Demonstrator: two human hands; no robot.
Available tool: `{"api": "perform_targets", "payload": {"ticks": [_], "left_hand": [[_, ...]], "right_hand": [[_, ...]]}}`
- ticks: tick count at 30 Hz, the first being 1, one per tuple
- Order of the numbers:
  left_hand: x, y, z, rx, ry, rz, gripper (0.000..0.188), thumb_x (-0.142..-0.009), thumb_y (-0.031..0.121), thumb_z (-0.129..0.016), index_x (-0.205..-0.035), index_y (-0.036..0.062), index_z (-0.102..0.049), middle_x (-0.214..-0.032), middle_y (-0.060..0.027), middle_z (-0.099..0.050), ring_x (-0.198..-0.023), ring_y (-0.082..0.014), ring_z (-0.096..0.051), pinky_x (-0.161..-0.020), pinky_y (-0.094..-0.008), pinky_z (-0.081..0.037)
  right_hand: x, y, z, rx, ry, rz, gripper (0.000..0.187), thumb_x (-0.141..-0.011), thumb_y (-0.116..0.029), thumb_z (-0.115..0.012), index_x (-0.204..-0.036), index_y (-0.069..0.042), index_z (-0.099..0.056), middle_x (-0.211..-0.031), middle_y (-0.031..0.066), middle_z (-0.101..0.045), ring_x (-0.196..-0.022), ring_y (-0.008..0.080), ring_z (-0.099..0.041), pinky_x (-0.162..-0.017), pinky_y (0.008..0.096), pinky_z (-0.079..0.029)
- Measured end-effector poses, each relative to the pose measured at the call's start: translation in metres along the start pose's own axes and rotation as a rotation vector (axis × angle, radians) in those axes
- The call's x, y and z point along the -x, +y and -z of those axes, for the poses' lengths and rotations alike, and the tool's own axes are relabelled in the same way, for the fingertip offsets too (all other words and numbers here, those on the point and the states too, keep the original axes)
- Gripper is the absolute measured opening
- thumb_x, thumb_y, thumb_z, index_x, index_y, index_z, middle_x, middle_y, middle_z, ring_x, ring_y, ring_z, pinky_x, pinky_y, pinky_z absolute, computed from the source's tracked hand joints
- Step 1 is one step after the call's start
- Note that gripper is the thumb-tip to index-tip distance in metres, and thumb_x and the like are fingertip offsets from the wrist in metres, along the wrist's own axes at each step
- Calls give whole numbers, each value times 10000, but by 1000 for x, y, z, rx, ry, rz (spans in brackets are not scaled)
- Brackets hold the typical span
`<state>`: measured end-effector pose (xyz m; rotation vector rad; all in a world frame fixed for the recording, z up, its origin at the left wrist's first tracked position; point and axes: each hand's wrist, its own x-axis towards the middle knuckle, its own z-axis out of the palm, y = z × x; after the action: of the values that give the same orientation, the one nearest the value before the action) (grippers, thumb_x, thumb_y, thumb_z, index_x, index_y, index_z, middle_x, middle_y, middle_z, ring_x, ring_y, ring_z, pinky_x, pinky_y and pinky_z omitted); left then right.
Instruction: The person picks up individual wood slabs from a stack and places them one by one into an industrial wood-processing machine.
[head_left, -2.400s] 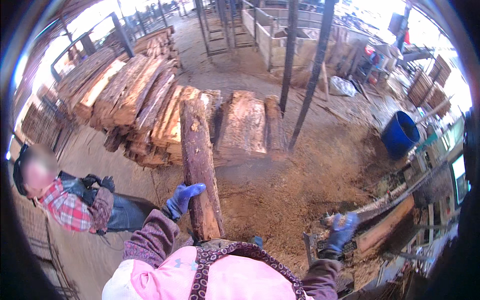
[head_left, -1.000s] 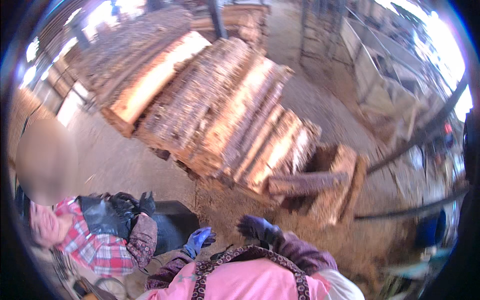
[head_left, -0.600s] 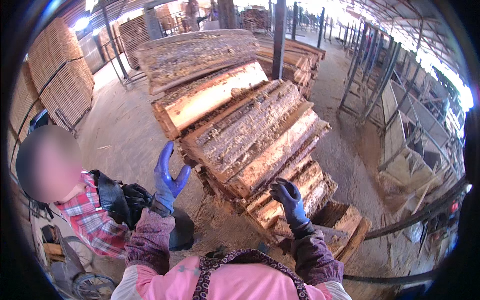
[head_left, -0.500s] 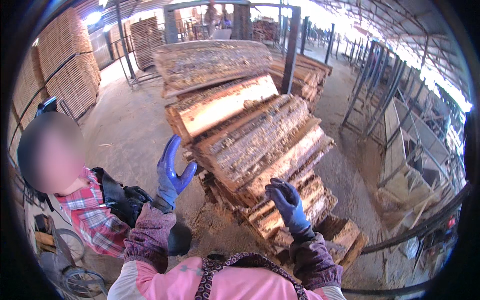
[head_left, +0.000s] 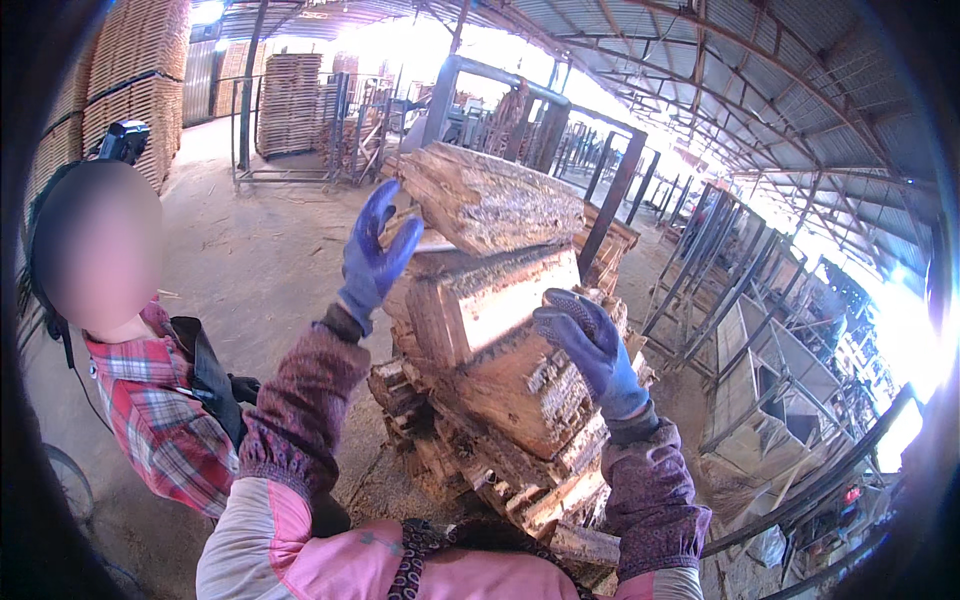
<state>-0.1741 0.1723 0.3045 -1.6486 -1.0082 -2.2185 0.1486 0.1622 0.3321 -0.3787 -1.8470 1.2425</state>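
Top slab (head_left: 495, 205) near left fingers (head_left: 373, 212)

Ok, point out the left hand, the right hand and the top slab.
Left hand (head_left: 370, 262), head view: middle of the glove.
Right hand (head_left: 597, 352), head view: middle of the glove.
Top slab (head_left: 505, 210), head view: its rough face.

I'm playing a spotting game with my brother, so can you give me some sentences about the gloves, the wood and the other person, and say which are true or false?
1. The left hand and right hand both wear blue gloves. True.
2. The left hand grips a saw. False: it is open and empty.
3. The top wood slab is nearer the left hand than the right. True.
4. The nearby person wears a plain green shirt. False: the shirt is red plaid.
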Motion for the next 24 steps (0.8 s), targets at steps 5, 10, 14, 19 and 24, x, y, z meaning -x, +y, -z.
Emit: {"api": "perform_targets", "payload": {"ticks": [5, 10, 14, 19, 24], "left_hand": [[-67, -45, 0, 50, 8, 26, 558, -845, 89, -722, -1337, 18, -468, -1290, -81, -540, -1160, -176, -528, -1005, -324, -421], [-111, -85, 0, 452, -57, 138, 392, -875, 129, -695, -1219, 17, -541, -1153, -65, -590, -1049, -146, -563, -909, -260, -477], [-109, -53, -34, 23, -253, 185, 313, -878, 227, -696, -1086, 8, -613, -1026, -68, -645, -986, -162, -594, -895, -288, -486], [-120, -114, -26, 167, -337, 147, 269, -900, 255, -666, -1054, 35, -665, -973, -26, -682, -931, -118, -603, -852, -258, -482], [-122, -69, -11, 107, -502, 367, 300, -914, 228, -651, -1145, 37, -653, -1057, -18, -671, -965, -100, -599, -884, -268, -478]], "right_hand": [[-55, -2, -7, -134, 42, -202, 412, -996, -302, -507, -1317, -44, -493, -1185, 125, -622, -1050, 216, -630, -915, 334, -501], [-115, 33, 6, -447, 39, -228, 442, -979, -401, -502, -1281, -78, -519, -1198, 140, -612, -1052, 255, -619, -880, 391, -510], [-126, 42, 38, -467, 162, -363, 518, -944, -497, -500, -1263, -89, -510, -1208, 145, -590, -1057, 298, -593, -887, 430, -503], [-149, 64, 36, -493, 175, -453, 611, -906, -563, -511, -1270, -73, -481, -1249, 168, -567, -1089, 317, -571, -902, 444, -494], [-168, 87, 40, -629, 87, -546, 756, -802, -641, -612, -1219, -21, -498, -1184, 193, -604, -1010, 319, -618, -871, 443, -524]]}}
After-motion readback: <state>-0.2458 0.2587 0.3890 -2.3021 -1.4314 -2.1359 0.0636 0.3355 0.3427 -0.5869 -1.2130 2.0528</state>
